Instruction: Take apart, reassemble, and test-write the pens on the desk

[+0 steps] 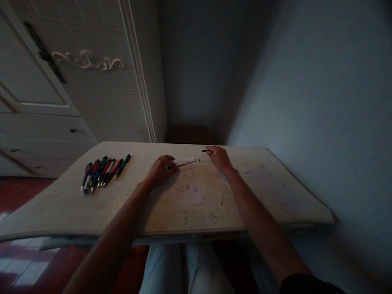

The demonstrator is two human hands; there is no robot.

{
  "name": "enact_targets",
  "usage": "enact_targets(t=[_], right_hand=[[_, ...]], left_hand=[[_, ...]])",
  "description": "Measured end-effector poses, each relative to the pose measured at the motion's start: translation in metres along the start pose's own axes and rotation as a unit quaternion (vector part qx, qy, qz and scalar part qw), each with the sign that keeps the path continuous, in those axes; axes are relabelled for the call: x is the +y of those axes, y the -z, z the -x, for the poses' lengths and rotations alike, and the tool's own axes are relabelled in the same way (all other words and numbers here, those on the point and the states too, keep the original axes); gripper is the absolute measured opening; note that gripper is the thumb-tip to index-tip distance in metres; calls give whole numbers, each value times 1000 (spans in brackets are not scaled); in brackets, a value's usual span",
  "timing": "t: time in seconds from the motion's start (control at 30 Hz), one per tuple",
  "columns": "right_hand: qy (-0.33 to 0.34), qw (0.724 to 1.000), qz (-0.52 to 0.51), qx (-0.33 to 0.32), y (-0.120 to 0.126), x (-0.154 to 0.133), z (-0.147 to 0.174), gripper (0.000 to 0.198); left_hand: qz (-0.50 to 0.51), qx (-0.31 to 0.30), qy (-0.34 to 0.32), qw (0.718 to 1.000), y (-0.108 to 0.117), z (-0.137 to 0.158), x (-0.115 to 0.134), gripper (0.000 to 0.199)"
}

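Note:
Over the top of a scribbled paper sheet (186, 192), my left hand (161, 169) is closed on a dark pen part. A thin, dark pen refill (187, 163) sticks out from its fingers to the right. My right hand (219, 158), farther right near the table's far edge, pinches a short dark pen piece (206, 150). Between the two hands a tiny brownish piece (199, 160) stands on the table; its kind is too small to make out. A white strip (183, 160) lies just behind the refill.
Several colored pens (102, 173) lie in a group at the left of the pale table (122, 216). Ink scribbles (271, 185) cover its right side. Small bits (213, 215) lie near the front edge. A white cabinet (110, 98) stands behind on the left, a wall (321, 114) on the right.

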State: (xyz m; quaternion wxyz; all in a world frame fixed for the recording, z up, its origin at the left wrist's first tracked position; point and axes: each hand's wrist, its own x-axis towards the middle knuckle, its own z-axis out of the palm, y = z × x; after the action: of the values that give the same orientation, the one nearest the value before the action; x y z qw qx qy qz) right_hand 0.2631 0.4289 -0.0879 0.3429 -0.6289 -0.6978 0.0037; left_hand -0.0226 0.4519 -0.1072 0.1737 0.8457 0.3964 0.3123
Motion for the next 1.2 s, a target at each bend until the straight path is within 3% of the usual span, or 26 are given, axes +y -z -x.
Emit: enact_targets(t=[0.2, 0.43, 0.63, 1.03, 1.2], right_hand=[[-80, 996, -21, 45, 0, 2, 2, 13], [-49, 998, -33, -7, -4, 5, 3, 5], [-75, 995, -14, -57, -6, 7, 5, 6], [-68, 996, -59, -20, -2, -5, 3, 15], [0, 994, -98, -42, 0, -22, 5, 21]], left_hand=[[3, -2, -1, 1000, -1, 0, -1, 23], [3, -2, 3, 1000, -2, 0, -2, 23], [-4, -3, -5, 1000, -4, 0, -5, 25], [5, 0, -8, 1000, -2, 0, -1, 24], [16, 24, -5, 1000, -1, 0, 0, 22]])
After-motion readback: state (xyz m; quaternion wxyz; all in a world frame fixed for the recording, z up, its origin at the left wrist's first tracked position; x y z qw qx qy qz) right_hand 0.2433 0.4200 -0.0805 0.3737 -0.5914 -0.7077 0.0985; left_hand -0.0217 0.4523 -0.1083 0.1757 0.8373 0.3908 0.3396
